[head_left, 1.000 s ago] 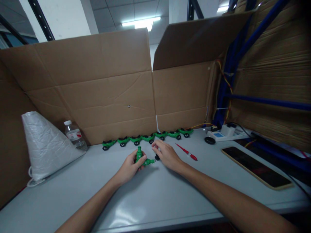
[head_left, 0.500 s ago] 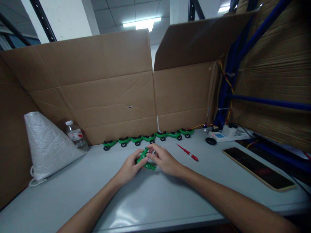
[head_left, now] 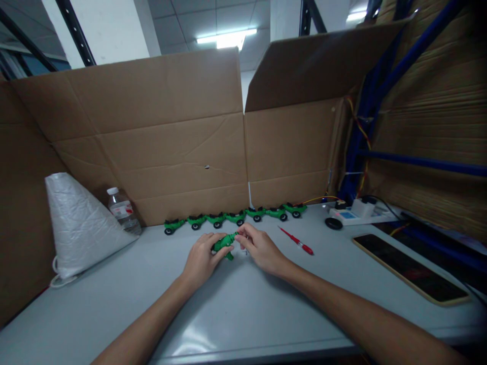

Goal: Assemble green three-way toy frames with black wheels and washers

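Observation:
My left hand [head_left: 200, 258] is closed around a small green toy vehicle body [head_left: 223, 242], held just above the grey table [head_left: 236, 304]. My right hand [head_left: 258, 245] pinches at the toy's right end with thumb and fingertips; what sits between those fingertips is too small to make out. Both hands meet at the toy, in the middle of the table. Behind them a row of several finished green toy vehicles with black wheels [head_left: 232, 218] lines the foot of the cardboard wall.
A red pen-like tool [head_left: 297, 241] lies right of my hands. A white bag [head_left: 78, 228] and a water bottle [head_left: 122, 210] stand at the left. A dark tablet [head_left: 409, 268], a white device with wires [head_left: 355, 213] and a black wheel [head_left: 334, 223] sit at the right. Cardboard walls [head_left: 171, 147] enclose the table.
My right hand left the table and came to the toy's end. The toy turned from upright to lying sideways in my left hand.

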`<move>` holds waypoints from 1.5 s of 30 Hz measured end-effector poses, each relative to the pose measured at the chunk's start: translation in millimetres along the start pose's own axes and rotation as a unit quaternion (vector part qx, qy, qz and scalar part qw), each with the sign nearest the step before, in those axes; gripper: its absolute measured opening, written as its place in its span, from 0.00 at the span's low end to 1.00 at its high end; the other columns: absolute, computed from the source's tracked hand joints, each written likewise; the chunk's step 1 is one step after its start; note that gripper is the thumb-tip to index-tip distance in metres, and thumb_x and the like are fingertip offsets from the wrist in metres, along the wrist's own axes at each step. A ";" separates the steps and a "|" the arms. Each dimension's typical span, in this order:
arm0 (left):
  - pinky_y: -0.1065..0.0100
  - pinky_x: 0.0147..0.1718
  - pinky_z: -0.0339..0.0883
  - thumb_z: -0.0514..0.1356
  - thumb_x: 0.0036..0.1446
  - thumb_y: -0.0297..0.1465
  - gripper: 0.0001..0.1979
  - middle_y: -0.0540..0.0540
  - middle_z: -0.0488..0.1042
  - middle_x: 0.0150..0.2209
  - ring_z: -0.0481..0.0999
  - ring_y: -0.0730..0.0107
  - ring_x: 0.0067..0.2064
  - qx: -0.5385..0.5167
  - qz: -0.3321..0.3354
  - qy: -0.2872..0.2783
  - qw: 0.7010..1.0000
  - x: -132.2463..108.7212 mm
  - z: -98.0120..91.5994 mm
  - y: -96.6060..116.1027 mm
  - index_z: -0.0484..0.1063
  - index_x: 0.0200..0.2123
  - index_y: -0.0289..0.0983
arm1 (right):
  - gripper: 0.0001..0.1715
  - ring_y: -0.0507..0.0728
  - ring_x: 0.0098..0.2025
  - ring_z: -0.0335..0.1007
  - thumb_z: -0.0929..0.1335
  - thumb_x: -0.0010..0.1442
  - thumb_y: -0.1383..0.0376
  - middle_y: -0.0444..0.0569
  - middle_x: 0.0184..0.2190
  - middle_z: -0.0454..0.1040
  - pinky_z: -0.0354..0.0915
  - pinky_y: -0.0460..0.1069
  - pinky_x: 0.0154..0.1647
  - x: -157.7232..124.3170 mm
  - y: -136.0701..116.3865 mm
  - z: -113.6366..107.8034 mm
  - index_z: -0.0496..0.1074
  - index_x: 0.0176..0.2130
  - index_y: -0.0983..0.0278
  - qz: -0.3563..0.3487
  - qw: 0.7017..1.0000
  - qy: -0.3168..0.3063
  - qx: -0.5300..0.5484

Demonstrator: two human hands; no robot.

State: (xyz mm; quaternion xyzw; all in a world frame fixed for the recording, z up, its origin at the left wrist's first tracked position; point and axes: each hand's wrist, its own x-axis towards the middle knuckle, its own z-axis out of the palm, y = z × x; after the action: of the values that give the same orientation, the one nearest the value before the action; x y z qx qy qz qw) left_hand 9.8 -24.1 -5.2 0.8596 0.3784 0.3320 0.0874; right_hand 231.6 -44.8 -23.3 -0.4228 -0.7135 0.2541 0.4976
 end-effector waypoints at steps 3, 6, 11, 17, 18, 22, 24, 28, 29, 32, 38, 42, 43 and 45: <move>0.60 0.47 0.67 0.63 0.66 0.46 0.17 0.42 0.80 0.43 0.77 0.54 0.47 0.033 0.014 0.011 0.999 -0.2 -1.1 -1.0 0.79 0.52 0.43 | 0.12 0.54 0.30 0.71 0.66 0.72 0.56 0.41 0.27 0.73 0.62 0.48 0.35 -0.2 -1.0 0.3 0.69 0.41 0.61 0.019 1.000 0.000 0.004; 0.60 0.47 0.67 0.64 0.66 0.45 0.17 0.43 0.79 0.42 0.76 0.55 0.46 0.065 0.026 0.027 0.997 0.0 -1.5 -1.9 0.79 0.51 0.43 | 0.14 0.54 0.29 0.70 0.66 0.72 0.54 0.41 0.26 0.73 0.61 0.47 0.34 -0.3 -2.3 0.0 0.69 0.39 0.61 0.029 0.999 -0.004 0.015; 0.59 0.47 0.66 0.63 0.67 0.45 0.17 0.43 0.78 0.40 0.75 0.55 0.44 0.136 0.054 0.043 0.988 0.5 -2.9 -4.9 0.78 0.52 0.43 | 0.16 0.53 0.27 0.69 0.66 0.71 0.53 0.40 0.25 0.73 0.61 0.47 0.32 -0.4 -5.2 -1.1 0.69 0.37 0.61 0.039 0.999 -0.001 0.022; 0.59 0.45 0.63 0.61 0.69 0.44 0.18 0.42 0.76 0.39 0.71 0.54 0.43 0.243 0.098 0.028 0.965 0.9 -10.9 -4.9 0.77 0.56 0.43 | 0.14 0.53 0.27 0.70 0.67 0.71 0.54 0.41 0.25 0.73 0.60 0.47 0.31 0.5 -2.4 -2.3 0.71 0.37 0.61 0.026 0.999 0.027 -0.014; 0.59 0.44 0.63 0.62 0.69 0.43 0.18 0.42 0.76 0.39 0.71 0.55 0.43 0.245 0.105 0.022 0.964 0.9 -11.8 -4.6 0.77 0.57 0.43 | 0.14 0.53 0.27 0.69 0.67 0.71 0.54 0.41 0.25 0.73 0.60 0.47 0.31 0.5 -1.6 -2.7 0.72 0.38 0.61 0.023 0.999 0.033 -0.020; 0.59 0.45 0.63 0.62 0.68 0.43 0.19 0.42 0.76 0.39 0.70 0.55 0.43 0.209 0.114 0.009 0.971 0.4 -12.4 -3.6 0.77 0.58 0.44 | 0.15 0.54 0.27 0.69 0.66 0.72 0.54 0.41 0.24 0.73 0.60 0.48 0.32 0.8 1.4 -4.4 0.73 0.38 0.60 0.028 0.998 0.041 -0.031; 0.59 0.46 0.64 0.62 0.68 0.44 0.19 0.42 0.77 0.39 0.71 0.55 0.43 0.176 0.102 0.011 0.979 0.4 -11.2 -3.1 0.77 0.57 0.43 | 0.15 0.54 0.27 0.70 0.65 0.72 0.54 0.42 0.24 0.73 0.61 0.48 0.32 2.0 3.8 -4.7 0.72 0.38 0.61 0.035 0.999 0.038 -0.013; 0.60 0.47 0.65 0.64 0.66 0.46 0.19 0.43 0.79 0.41 0.73 0.55 0.45 0.077 0.055 0.017 0.995 1.1 -6.6 -2.6 0.79 0.55 0.43 | 0.16 0.55 0.26 0.68 0.65 0.71 0.54 0.42 0.23 0.72 0.62 0.48 0.30 6.3 11.2 -5.2 0.71 0.38 0.62 0.060 0.996 0.030 0.052; 0.61 0.47 0.65 0.64 0.66 0.46 0.19 0.43 0.80 0.42 0.73 0.56 0.44 0.040 0.032 0.022 0.998 1.5 -4.9 -2.8 0.80 0.54 0.42 | 0.15 0.55 0.26 0.69 0.65 0.70 0.54 0.42 0.23 0.72 0.61 0.48 0.30 7.1 12.8 -5.9 0.71 0.38 0.62 0.068 0.996 0.030 0.053; 0.65 0.43 0.66 0.65 0.65 0.46 0.20 0.45 0.81 0.42 0.76 0.59 0.42 -0.089 -0.054 0.027 0.994 3.8 0.5 -4.1 0.80 0.51 0.39 | 0.12 0.55 0.29 0.70 0.67 0.69 0.57 0.43 0.27 0.75 0.60 0.48 0.32 6.6 14.7 -9.3 0.73 0.39 0.62 0.069 0.997 0.023 -0.040; 0.69 0.36 0.64 0.62 0.66 0.48 0.20 0.49 0.75 0.33 0.72 0.66 0.35 -0.220 -0.117 0.015 0.968 9.4 4.6 -6.8 0.78 0.41 0.35 | 0.01 0.56 0.38 0.72 0.72 0.65 0.67 0.46 0.34 0.78 0.57 0.48 0.40 0.4 9.4 -12.0 0.76 0.39 0.63 0.021 0.967 -0.076 -0.244; 0.70 0.36 0.63 0.62 0.65 0.47 0.19 0.50 0.73 0.32 0.71 0.66 0.35 -0.242 -0.124 0.023 0.962 10.4 3.2 -5.2 0.77 0.40 0.35 | 0.05 0.57 0.41 0.71 0.72 0.65 0.68 0.48 0.38 0.77 0.57 0.49 0.42 0.9 9.6 -12.3 0.77 0.43 0.63 0.015 0.957 -0.087 -0.278; 0.70 0.36 0.63 0.62 0.65 0.47 0.19 0.50 0.73 0.31 0.71 0.66 0.35 -0.243 -0.124 0.025 0.962 10.5 2.7 -4.3 0.77 0.40 0.35 | 0.05 0.57 0.41 0.71 0.72 0.65 0.68 0.48 0.38 0.77 0.57 0.49 0.42 1.2 10.2 -12.6 0.77 0.43 0.63 0.014 0.956 -0.087 -0.280; 0.70 0.36 0.62 0.62 0.65 0.47 0.19 0.51 0.72 0.31 0.70 0.66 0.35 -0.244 -0.125 0.029 0.961 10.5 1.9 -2.4 0.76 0.39 0.36 | 0.06 0.57 0.41 0.71 0.72 0.65 0.69 0.48 0.38 0.77 0.57 0.49 0.43 1.7 11.7 -13.3 0.78 0.44 0.62 0.013 0.955 -0.086 -0.283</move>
State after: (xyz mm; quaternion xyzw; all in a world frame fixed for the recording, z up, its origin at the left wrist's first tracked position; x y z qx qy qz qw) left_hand 14.8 -14.8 -2.3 0.7483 0.3926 0.4255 0.3238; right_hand 247.8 -38.2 -26.6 -0.5321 -0.7905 0.0839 0.2914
